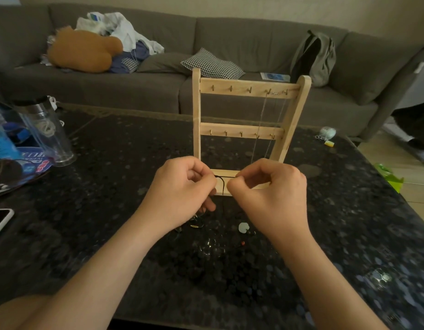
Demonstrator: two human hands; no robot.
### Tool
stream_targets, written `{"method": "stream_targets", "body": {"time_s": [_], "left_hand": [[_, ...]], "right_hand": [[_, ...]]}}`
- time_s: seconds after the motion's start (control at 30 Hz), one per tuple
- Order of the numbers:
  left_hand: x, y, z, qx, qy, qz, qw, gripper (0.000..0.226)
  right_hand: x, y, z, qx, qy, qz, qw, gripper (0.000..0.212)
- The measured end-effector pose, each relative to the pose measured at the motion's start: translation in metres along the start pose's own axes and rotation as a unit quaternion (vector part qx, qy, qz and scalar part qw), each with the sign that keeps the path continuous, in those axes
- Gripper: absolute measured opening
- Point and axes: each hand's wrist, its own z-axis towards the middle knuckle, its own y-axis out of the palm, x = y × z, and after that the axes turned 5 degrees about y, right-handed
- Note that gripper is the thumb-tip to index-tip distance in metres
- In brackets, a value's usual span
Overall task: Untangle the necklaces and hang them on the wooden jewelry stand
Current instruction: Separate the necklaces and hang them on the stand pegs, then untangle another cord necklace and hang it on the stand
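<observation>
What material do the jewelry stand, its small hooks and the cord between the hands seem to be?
Jewelry stand: pale unpainted wood, matte. Hooks: probably brass-coloured metal; small, yellowish, slightly shiny. Cord, pinched by left hand and right hand: thin, black, matte, likely textile or waxed string.

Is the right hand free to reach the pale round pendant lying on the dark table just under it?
Probably not yet. The right hand and left hand both pinch the thin black cord. The pale round pendant lies uncovered on the dark speckled table, so only the grip stands in the way.
</observation>
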Motion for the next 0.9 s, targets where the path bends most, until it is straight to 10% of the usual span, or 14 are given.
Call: {"method": "stream_targets", "body": {"time_s": [0.5,0.67,0.9], "left_hand": [[-0.017,0.0,0.006,0.146,0.044,0.049,0.987,0.007],[-0.007,-0.001,0.007,0.18,-0.061,-0.141,0.971,0.014],[-0.002,0.002,0.008,0.104,-0.154,-0.387,0.903,0.037]], "right_hand": [[-0.003,-0.001,0.009,0.105,0.312,0.43,0.841,0.027],[-0.005,-0.006,0.009,0.167,0.348,0.534,0.752,0.03],[-0.01,-0.003,0.004,0.142,0.41,0.5,0.75,0.01]]}}
